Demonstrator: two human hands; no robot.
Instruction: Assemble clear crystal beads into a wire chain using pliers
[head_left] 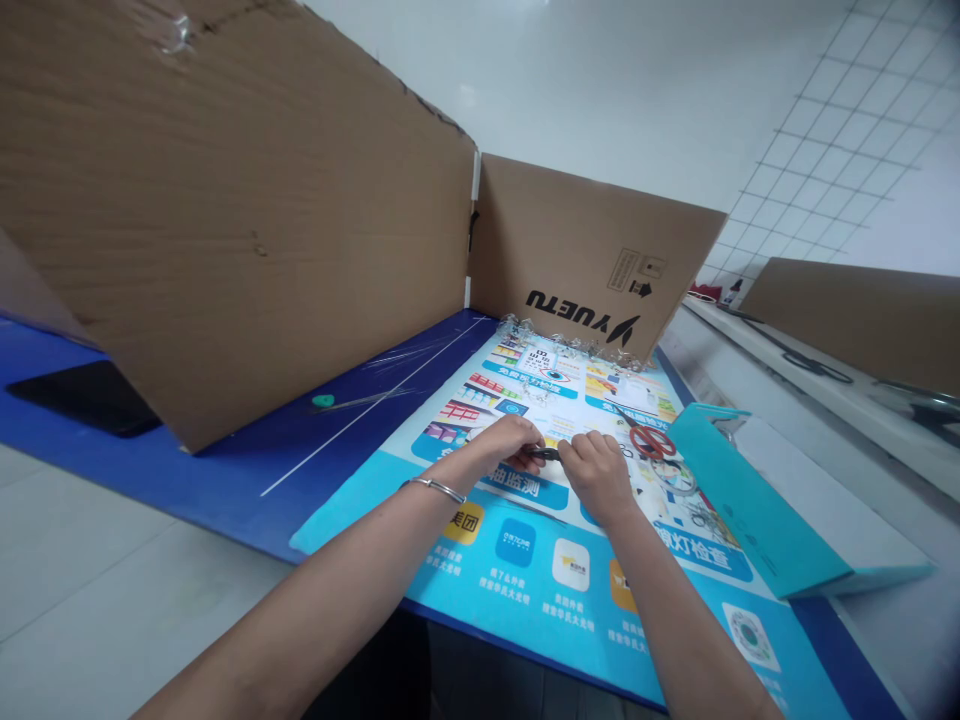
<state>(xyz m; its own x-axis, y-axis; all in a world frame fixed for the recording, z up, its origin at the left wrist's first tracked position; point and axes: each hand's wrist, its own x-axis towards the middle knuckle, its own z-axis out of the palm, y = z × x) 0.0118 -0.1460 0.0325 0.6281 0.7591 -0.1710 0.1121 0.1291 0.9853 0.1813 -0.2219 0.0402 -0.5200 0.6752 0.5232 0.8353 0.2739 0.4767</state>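
Above the printed poster (540, 590), my two hands are close together at a small dark object (547, 454). My left hand (514, 442), with a silver bangle on its wrist, has its fingers closed round the object's left end. The fingers of my right hand (598, 468) are closed on its right end. What the object is cannot be made out, since the fingers cover much of it. Red-handled scissors (651, 441) lie on the poster to the right of my right hand.
Cardboard panels stand upright on the left (300, 220) and at the back (585, 250). Clear plastic bits (570, 340) line the poster's far edge. A turquoise folder (757, 510) lies at right. A tool with a green end (323, 401) and a black flat item (86, 397) lie left.
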